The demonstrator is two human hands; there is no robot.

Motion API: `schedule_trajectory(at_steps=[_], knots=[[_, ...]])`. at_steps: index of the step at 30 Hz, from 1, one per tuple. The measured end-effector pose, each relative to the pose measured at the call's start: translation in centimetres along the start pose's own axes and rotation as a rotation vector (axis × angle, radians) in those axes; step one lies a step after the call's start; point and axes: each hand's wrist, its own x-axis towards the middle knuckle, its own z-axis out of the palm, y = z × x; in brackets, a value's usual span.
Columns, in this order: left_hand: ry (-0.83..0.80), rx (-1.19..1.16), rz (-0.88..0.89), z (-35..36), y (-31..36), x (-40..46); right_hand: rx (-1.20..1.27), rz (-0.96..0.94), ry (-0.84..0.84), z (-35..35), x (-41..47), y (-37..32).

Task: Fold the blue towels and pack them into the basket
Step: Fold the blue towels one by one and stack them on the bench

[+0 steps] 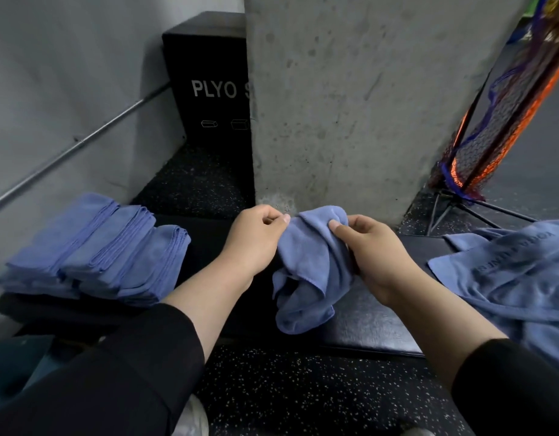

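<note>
Blue towel hangs bunched up between your two hands, over the dark padded surface in front of you. Your left hand pinches its top left edge, with the fingers curled tight on the cloth. Your right hand holds the right side, its fingers clamped on the cloth too. The bottom of the towel rests on the surface. Both your arms wear black sleeves. To your left, a pile of folded towels sits in neat rows on the same surface. To your right, more loose towels lie in a heap with dark letters on them. Past your hands stands a gray concrete post. Behind it is a black box with white letters. Far right, an orange and blue net leans up.
</note>
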Motion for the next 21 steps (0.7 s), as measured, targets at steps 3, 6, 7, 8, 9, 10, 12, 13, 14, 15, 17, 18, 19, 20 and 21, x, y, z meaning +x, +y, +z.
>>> schedule_trajectory(at_steps=[3,6,7,8,9,10,12,13,14,15,17,18,19,20,21], knots=[[-0.010,0.047,-0.022,0.1,0.1,0.1,0.001,-0.009,-0.017,-0.3,0.0,0.0],[-0.097,0.010,0.079,0.2,0.6,0.0,-0.058,-0.103,-0.093,-0.7,-0.4,-0.5],[-0.137,0.030,0.142,0.2,0.8,0.0,-0.114,-0.139,-0.128,-0.7,-0.5,-0.6],[-0.194,0.056,0.199,0.2,1.0,-0.1,-0.164,-0.163,-0.167,-0.7,-0.7,-0.8],[-0.268,0.077,0.229,0.2,1.1,-0.2,-0.192,-0.173,-0.195,-0.6,-0.9,-0.9],[-0.344,0.091,0.230,0.3,1.2,-0.2,-0.193,-0.176,-0.205,-0.5,-1.1,-1.0],[-0.432,0.131,0.209,0.4,0.8,-0.2,-0.203,-0.198,-0.173,-0.5,-1.3,-1.1],[-0.438,0.148,0.209,0.4,0.6,-0.1,-0.235,-0.222,-0.153,-0.5,-1.3,-1.1],[-0.430,0.150,0.210,0.4,0.4,-0.1,-0.275,-0.243,-0.134,-0.6,-1.2,-1.0],[-0.419,0.143,0.206,0.3,0.3,0.0,-0.319,-0.258,-0.108,-0.6,-1.2,-1.0],[-0.385,0.148,0.211,-0.1,0.4,0.3,-0.405,-0.290,-0.030,-0.9,-0.9,-1.0],[-0.363,0.170,0.226,-0.2,0.5,0.4,-0.441,-0.314,0.006,-1.0,-0.8,-1.0],[-0.341,0.197,0.242,-0.4,0.7,0.4,-0.471,-0.338,0.039,-1.1,-0.8,-1.0],[-0.324,0.219,0.253,-0.6,0.8,0.5,-0.493,-0.360,0.070,-1.2,-0.7,-1.0],[-0.313,0.232,0.260,-0.9,1.0,0.6,-0.506,-0.374,0.102,-1.4,-0.7,-1.1]])
